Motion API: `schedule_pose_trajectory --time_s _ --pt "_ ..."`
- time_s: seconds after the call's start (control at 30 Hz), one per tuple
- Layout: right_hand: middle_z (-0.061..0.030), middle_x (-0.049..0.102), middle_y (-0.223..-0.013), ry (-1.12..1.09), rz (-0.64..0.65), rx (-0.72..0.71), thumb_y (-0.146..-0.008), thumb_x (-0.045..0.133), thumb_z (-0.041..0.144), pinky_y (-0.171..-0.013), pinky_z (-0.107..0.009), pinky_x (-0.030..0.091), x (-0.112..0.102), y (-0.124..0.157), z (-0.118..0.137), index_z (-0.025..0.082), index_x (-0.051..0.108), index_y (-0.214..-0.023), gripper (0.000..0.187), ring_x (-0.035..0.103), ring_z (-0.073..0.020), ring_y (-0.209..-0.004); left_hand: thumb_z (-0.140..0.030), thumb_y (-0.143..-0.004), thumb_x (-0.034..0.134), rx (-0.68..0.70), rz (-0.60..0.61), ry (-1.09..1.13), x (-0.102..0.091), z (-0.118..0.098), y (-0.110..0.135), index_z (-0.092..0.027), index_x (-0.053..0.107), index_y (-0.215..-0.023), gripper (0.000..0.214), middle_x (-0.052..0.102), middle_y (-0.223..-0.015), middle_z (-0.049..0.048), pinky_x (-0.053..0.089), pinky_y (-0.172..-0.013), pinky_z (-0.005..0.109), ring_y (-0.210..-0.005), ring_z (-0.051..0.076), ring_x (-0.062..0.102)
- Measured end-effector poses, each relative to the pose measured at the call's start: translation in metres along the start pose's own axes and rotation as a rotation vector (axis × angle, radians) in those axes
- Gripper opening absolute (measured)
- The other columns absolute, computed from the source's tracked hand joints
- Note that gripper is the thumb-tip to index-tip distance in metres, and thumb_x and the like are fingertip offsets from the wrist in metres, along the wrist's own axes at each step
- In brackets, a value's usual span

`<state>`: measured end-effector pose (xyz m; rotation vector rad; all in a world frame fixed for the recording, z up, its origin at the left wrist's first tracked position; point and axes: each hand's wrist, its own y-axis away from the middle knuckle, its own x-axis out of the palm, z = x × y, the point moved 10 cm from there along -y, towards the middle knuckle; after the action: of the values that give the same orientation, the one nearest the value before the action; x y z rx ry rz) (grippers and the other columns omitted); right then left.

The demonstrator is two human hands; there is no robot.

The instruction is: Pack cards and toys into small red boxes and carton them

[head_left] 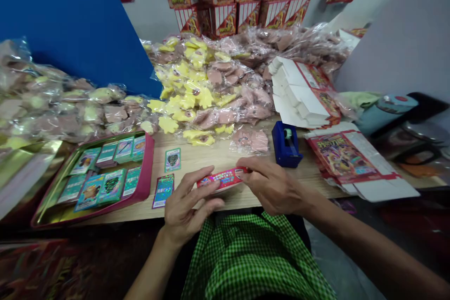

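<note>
Nearest the viewer, on the near side of the blue tape dispenser (286, 152), a lap is covered by green-and-black checked cloth (249, 258). Just above the lap, to the left of the dispenser, both hands are closed on one small red box: the left hand (191, 204) steadies its left end with spread fingers, and the right hand (269, 183) pinches its right end. The red box (225, 178) is long and narrow, printed with white and blue lettering, with a paler side showing along its lower edge. It is held over the near edge of a light wood-grain surface (295, 180).

Farther left of the dispenser lie two loose cards, a purple-edged card (163, 192) and a green-edged card (173, 160), then a pink-walled tin (145, 173) with a gold inside, holding stacks of teal cards (112, 185). Right of the dispenser are a flattened printed carton (351, 154) and, farther over, a light blue bottle (383, 108). Beyond the dispenser, clear bags of yellow shapes (190, 93) and dusty-pink shapes (242, 108) heap up, with a blue panel (77, 18) to their left. Farthest back, stacked red boxes (225, 18) stand in rows before a pale wall (144, 4).
</note>
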<state>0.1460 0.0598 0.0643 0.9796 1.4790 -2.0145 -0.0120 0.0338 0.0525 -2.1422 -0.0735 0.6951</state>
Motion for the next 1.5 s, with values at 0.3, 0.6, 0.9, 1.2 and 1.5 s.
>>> schedule_pose_trajectory --time_s 0.3,0.6,0.9,1.2,1.5 --pt "-0.0153 0.064 -0.117 -0.068 -0.204 0.292 -0.096 0.042 0.005 -0.098 -0.043 0.056 -0.027 0.017 -0.03 0.016 0.058 -0.112 0.025 0.06 -0.0251 -0.119 -0.013 -0.091 0.069 0.135 0.066 -0.235 0.01 -0.019 -0.023 -0.029 0.07 -0.128 0.041 0.076 -0.113 0.0065 0.061 -0.079 0.031 -0.094 0.021 0.074" --pt "-0.003 0.065 -0.066 -0.192 -0.25 1.562 -0.09 0.055 0.011 -0.057 -0.025 0.056 -0.035 0.167 -0.161 0.017 0.06 -0.077 0.015 0.07 -0.0186 -0.063 -0.008 -0.092 0.067 0.04 0.077 -0.178 0.051 -0.019 -0.033 -0.021 0.07 -0.109 0.022 0.07 -0.115 0.0064 0.063 -0.078 0.026 -0.092 0.016 0.073" --pt "0.001 0.063 -0.072 -0.385 -0.398 1.531 -0.091 0.054 0.029 -0.056 -0.025 0.054 -0.024 0.177 -0.142 0.022 0.052 -0.077 0.016 0.071 -0.0186 -0.066 -0.011 -0.094 0.067 0.107 0.157 -0.22 0.05 -0.026 -0.036 -0.018 0.07 -0.117 0.024 0.073 -0.111 0.0068 0.063 -0.086 0.03 -0.093 0.017 0.072" --pt "-0.0087 0.062 -0.088 -0.089 -0.462 1.399 -0.076 0.056 0.029 -0.076 -0.036 0.049 -0.029 0.193 -0.113 0.023 0.049 -0.061 0.018 0.062 -0.0254 -0.086 -0.005 -0.091 0.07 0.171 0.139 -0.244 0.057 -0.036 -0.028 -0.012 0.07 -0.116 0.026 0.07 -0.116 0.0117 0.059 -0.093 0.029 -0.104 0.019 0.07" --pt "0.0052 0.058 -0.065 -0.597 -0.268 0.873 -0.1 0.049 0.017 -0.054 -0.024 0.041 -0.028 0.067 -0.028 0.021 0.067 -0.107 0.02 0.052 -0.0107 -0.054 0.001 -0.087 0.069 0.148 0.093 -0.211 0.059 -0.047 -0.032 -0.009 0.068 -0.111 0.026 0.073 -0.115 0.0153 0.061 -0.093 0.033 -0.106 0.02 0.071"
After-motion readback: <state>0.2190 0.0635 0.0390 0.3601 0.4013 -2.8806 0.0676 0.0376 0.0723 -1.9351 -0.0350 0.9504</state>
